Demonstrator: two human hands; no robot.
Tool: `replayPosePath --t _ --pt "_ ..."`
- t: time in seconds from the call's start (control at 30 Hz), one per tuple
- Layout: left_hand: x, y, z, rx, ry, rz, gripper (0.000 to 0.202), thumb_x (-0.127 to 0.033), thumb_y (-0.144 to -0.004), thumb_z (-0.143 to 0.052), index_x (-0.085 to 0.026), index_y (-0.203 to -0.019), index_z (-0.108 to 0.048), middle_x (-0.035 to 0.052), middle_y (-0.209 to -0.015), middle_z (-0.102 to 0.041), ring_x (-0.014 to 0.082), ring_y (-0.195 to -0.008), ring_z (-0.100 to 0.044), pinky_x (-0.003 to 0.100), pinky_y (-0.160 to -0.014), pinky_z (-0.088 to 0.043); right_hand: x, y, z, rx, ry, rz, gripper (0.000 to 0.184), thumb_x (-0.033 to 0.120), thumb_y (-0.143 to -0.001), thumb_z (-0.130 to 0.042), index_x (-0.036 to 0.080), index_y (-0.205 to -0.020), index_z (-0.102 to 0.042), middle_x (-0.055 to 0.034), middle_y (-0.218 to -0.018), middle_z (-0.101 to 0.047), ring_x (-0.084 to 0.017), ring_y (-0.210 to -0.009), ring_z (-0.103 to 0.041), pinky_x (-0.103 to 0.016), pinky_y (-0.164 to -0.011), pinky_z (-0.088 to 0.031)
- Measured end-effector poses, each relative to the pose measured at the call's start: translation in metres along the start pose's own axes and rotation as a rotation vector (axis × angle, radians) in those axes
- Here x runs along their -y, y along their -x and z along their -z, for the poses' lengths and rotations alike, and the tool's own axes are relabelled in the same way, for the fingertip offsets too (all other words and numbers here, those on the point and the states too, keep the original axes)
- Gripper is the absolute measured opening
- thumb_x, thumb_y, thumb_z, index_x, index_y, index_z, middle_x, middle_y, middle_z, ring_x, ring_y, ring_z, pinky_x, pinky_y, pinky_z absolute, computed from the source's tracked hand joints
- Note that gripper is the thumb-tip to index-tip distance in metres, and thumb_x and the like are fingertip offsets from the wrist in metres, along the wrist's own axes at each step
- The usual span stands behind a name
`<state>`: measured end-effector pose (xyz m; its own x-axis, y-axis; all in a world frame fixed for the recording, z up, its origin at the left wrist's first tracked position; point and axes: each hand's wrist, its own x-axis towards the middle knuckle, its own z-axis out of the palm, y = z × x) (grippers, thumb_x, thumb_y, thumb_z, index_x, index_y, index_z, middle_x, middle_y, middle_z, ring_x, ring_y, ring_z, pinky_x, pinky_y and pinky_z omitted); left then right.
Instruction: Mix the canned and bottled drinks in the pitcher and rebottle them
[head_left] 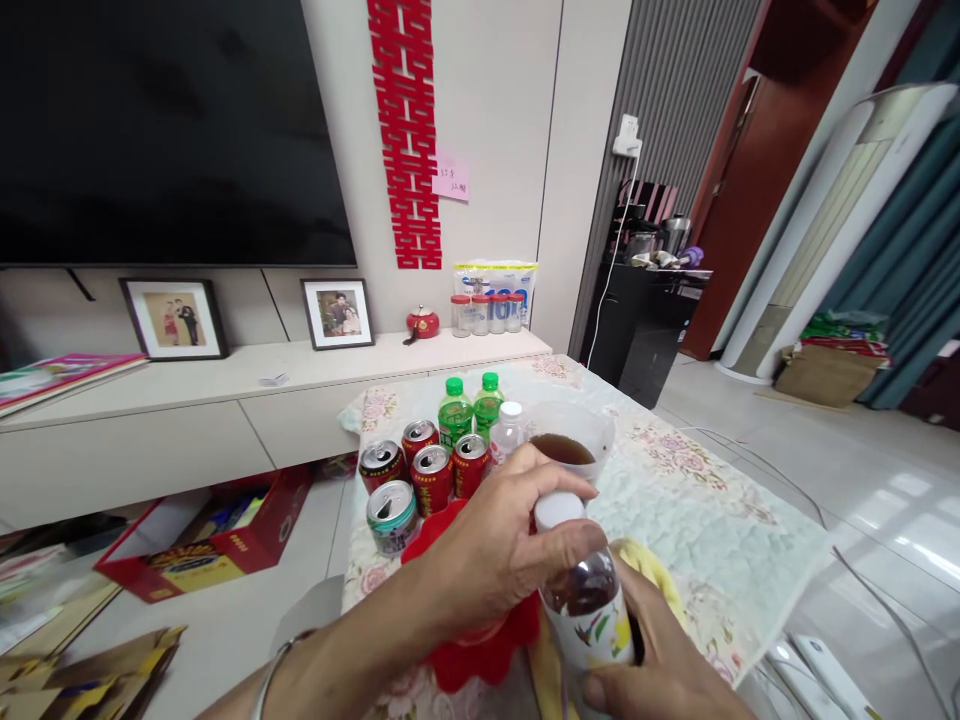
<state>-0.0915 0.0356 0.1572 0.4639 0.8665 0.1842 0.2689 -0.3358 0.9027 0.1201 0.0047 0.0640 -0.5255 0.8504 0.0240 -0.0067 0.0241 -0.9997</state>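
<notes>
My right hand (pixel 660 670) is wrapped round the body of a small bottle (pixel 589 610) with dark liquid and a white label, held upright near the table's near edge. My left hand (pixel 502 545) reaches over from the left and pinches the bottle's white cap (pixel 559 510) with thumb and fingers. Just behind stands a clear plastic cup (pixel 577 440) with dark liquid in it. A red plate (pixel 480 650) lies under my left hand. A yellow cloth (pixel 656 575) shows beside the bottle.
Several red cans (pixel 431 470), a teal can (pixel 391 515), two green bottles (pixel 470 410) and a clear bottle (pixel 508 430) stand on the floral tablecloth (pixel 712 530). Behind are a TV cabinet (pixel 225 400) with framed photos, a red box (pixel 202 550) on the floor, and cables at right.
</notes>
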Motion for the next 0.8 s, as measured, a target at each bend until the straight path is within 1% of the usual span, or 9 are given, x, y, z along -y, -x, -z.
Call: replayPosePath --t 0.1,0.2,0.27,0.37,0.47,0.57,0.67,0.73,0.8 --pt "0.002 0.003 0.012 0.121 -0.02 -0.005 0.041 -0.03 -0.083 -0.075 -0.025 -0.124 -0.076 0.0072 -0.124 -0.066 0.0252 -0.111 -0.065 0.04 -0.1 -0.053 -0.008 0.0 0.003 0.012 -0.014 -0.019 0.08 0.038 -0.06 -0.085 0.028 -0.137 -0.066 -0.0058 -0.122 -0.073 -0.037 -0.112 -0.066 -0.047 -0.098 -0.052" --pt "0.005 0.006 0.02 0.196 0.0 0.016 0.05 -0.021 -0.079 -0.071 -0.027 -0.128 -0.075 0.0065 -0.122 -0.068 0.023 -0.103 -0.067 0.032 -0.081 -0.054 -0.009 0.002 0.005 0.005 0.024 -0.055 0.087 0.034 -0.06 -0.085 0.028 -0.143 -0.063 -0.0062 -0.136 -0.068 -0.039 -0.128 -0.06 -0.051 -0.111 -0.045" --pt "0.006 0.008 0.019 0.157 -0.005 0.021 0.045 -0.024 -0.078 -0.072 -0.026 -0.123 -0.077 0.0055 -0.115 -0.067 0.0191 -0.089 -0.064 0.029 -0.071 -0.049 -0.005 0.003 0.005 0.013 0.041 -0.063 0.088 0.035 -0.06 -0.084 0.026 -0.145 -0.062 -0.0079 -0.143 -0.065 -0.041 -0.134 -0.056 -0.053 -0.116 -0.041" --pt "0.006 0.011 0.011 0.026 -0.027 0.097 0.027 -0.029 -0.075 -0.078 -0.021 -0.101 -0.077 0.0004 -0.096 -0.062 0.0125 -0.069 -0.052 0.028 -0.064 -0.043 0.002 0.003 0.001 0.009 0.084 -0.068 0.085 0.037 -0.059 -0.082 0.023 -0.141 -0.064 -0.0108 -0.141 -0.066 -0.042 -0.134 -0.056 -0.056 -0.117 -0.039" --pt "0.007 0.013 0.0 -0.078 -0.027 0.207 0.027 -0.039 -0.074 -0.083 -0.021 -0.085 -0.066 -0.0029 -0.084 -0.057 0.0134 -0.068 -0.048 0.028 -0.062 -0.038 0.006 0.005 -0.005 -0.051 0.134 -0.076 0.082 0.037 -0.06 -0.084 0.025 -0.14 -0.065 -0.0109 -0.141 -0.066 -0.04 -0.133 -0.058 -0.054 -0.118 -0.04" --pt "0.012 0.014 -0.01 -0.141 -0.01 0.197 0.037 -0.049 -0.078 -0.082 -0.022 -0.081 -0.056 -0.0027 -0.084 -0.054 0.0146 -0.071 -0.047 0.028 -0.061 -0.035 0.007 0.008 -0.008 -0.108 0.142 -0.086 0.078 0.039 -0.065 -0.086 0.026 -0.139 -0.066 -0.011 -0.142 -0.065 -0.039 -0.131 -0.06 -0.054 -0.116 -0.043" --pt "0.02 0.013 -0.013 -0.11 0.112 0.153 0.036 -0.049 -0.081 -0.08 -0.022 -0.1 -0.066 -0.0012 -0.096 -0.055 0.0122 -0.069 -0.047 0.027 -0.06 -0.037 0.008 0.011 -0.005 -0.108 0.131 -0.076 0.079 0.04 -0.063 -0.087 0.027 -0.139 -0.067 -0.0106 -0.139 -0.068 -0.04 -0.131 -0.06 -0.055 -0.117 -0.043" --pt "0.024 0.013 -0.012 -0.023 0.189 0.147 0.041 -0.037 -0.081 -0.078 -0.023 -0.118 -0.071 0.0005 -0.108 -0.054 0.0095 -0.069 -0.048 0.026 -0.061 -0.04 0.011 0.014 -0.003 -0.108 0.136 -0.072 0.08 0.044 -0.063 -0.088 0.028 -0.139 -0.068 -0.0102 -0.139 -0.069 -0.041 -0.133 -0.06 -0.056 -0.119 -0.042" --pt "0.026 0.013 -0.009 0.067 0.227 0.151 0.042 -0.026 -0.079 -0.076 -0.024 -0.121 -0.073 0.0009 -0.112 -0.052 0.0071 -0.068 -0.049 0.023 -0.06 -0.039 0.015 0.016 -0.002 -0.121 0.154 -0.072 0.079 0.048 -0.065 -0.087 0.027 -0.139 -0.069 -0.0108 -0.14 -0.069 -0.041 -0.133 -0.06 -0.055 -0.119 -0.042"
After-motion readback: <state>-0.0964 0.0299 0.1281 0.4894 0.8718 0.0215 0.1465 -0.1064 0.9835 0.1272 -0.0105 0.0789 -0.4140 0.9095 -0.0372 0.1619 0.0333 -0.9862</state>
